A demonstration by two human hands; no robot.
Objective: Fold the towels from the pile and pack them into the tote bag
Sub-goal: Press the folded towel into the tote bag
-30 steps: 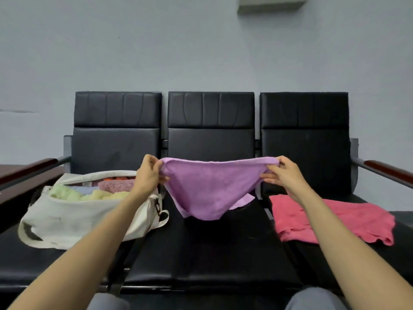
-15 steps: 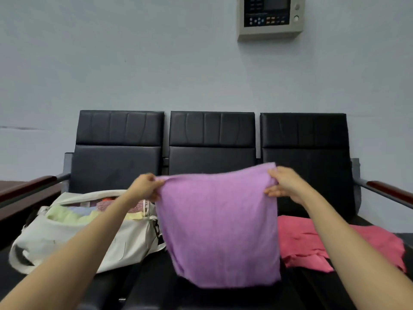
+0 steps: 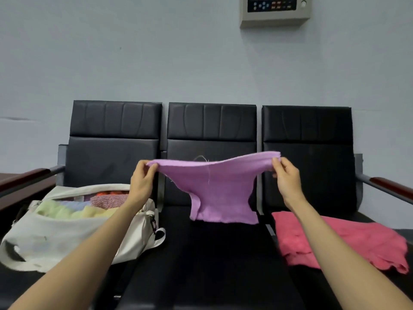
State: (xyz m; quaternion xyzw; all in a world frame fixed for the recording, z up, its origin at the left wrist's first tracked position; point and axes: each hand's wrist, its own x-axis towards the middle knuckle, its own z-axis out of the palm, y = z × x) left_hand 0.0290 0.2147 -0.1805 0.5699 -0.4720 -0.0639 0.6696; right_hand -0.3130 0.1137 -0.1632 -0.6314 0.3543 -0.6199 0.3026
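Observation:
A purple towel (image 3: pixel 220 189) hangs in the air over the middle seat, stretched between my hands. My left hand (image 3: pixel 143 177) pinches its left top corner and my right hand (image 3: pixel 285 175) pinches its right top corner. The towel's lower edge dangles just above the seat. A cream tote bag (image 3: pixel 67 240) lies open on the left seat with several folded towels inside, green, yellow, blue, pink and orange. A pink-red towel (image 3: pixel 348 238) lies crumpled on the right seat, below my right forearm.
A row of three black padded seats (image 3: pixel 212 253) stands against a pale wall, with wooden armrests at the left end (image 3: pixel 26 175) and the right end (image 3: pixel 391 185). A control panel (image 3: pixel 274 10) hangs on the wall above.
Half a second ago the purple towel hung flat and full-length in front of me. Now its top edge is pulled taut and the cloth hangs narrower and farther out over the middle seat.

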